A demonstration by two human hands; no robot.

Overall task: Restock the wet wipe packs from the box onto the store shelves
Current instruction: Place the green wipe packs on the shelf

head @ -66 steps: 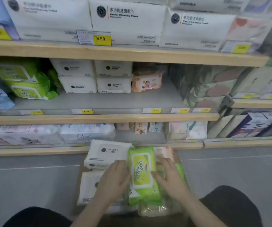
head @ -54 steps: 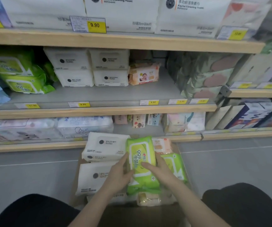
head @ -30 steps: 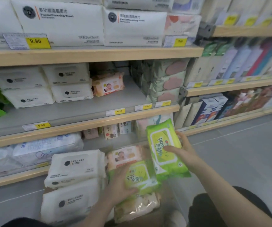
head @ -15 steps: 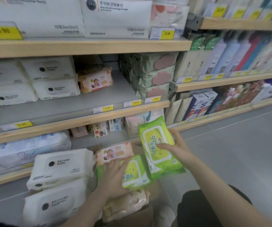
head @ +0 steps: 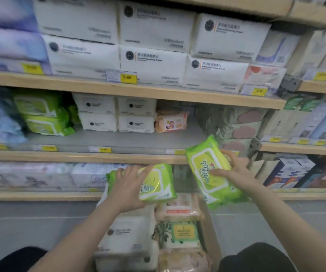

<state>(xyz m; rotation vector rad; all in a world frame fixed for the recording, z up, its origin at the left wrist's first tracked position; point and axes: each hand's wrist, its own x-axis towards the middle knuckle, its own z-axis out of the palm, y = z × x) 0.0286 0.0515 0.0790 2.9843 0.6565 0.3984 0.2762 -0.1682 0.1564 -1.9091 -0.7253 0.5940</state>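
Note:
My left hand [head: 127, 185] grips a green wet wipe pack [head: 158, 185] held above the cardboard box [head: 214, 232]. A second green wet wipe pack [head: 207, 169] is tilted in my right hand [head: 234, 171], level with the front edge of the middle shelf [head: 79, 157]. The box on the floor below holds white packs [head: 126, 236], a peach pack [head: 179, 210] and a green-patterned pack [head: 181, 234]. More green packs [head: 42, 114] are stacked at the left of the middle shelf.
White packs [head: 117, 114] and a baby-print pack [head: 171, 122] stand at the back of the middle shelf, with bare grey shelf [head: 119, 139] in front. Large white tissue packs [head: 154, 63] fill the upper shelf. My knees [head: 256, 258] flank the box.
Both hands have lifted their green packs up out of the box toward the shelves. My view has swung back left and up to the shelf front.

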